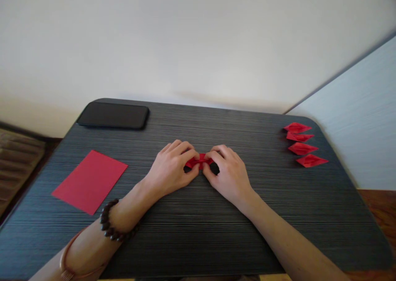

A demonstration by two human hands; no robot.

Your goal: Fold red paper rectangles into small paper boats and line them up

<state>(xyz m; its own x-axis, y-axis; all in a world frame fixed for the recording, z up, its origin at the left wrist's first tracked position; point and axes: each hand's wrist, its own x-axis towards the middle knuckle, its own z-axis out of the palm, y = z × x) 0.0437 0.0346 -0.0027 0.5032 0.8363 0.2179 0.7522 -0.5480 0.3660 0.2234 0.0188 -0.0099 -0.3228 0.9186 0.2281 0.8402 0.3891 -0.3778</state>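
Thumb and index finger of the left hand (173, 165) are pinched on the 9 o'clock side of a small red origami piece (201, 157), and those of the right hand (230, 171) are clamped the same way on its 3 o'clock side. Both sets of fingertips nearly meet over the paper, so its outline is partly hidden. Its place is near the middle of the dark wood-grain table (198, 231), directly between the hands; take it as the centre of the dial, with 12 toward the pale wall (192, 46).

Well apart, between 2 and 3 o'clock, four red boat-shaped origami pieces (302, 148) lie closely spaced in a column, their points running roughly from 9 to 3. Just short of 9 o'clock lies flat red paper (89, 182), set askew; whether one sheet or several, I cannot tell. A black smartphone (114, 116) rests at 10 o'clock, by the rounded far corner. Toward 8 o'clock, the left arm wears a dark beaded bracelet (105, 221) and a copper-coloured bangle (63, 261).
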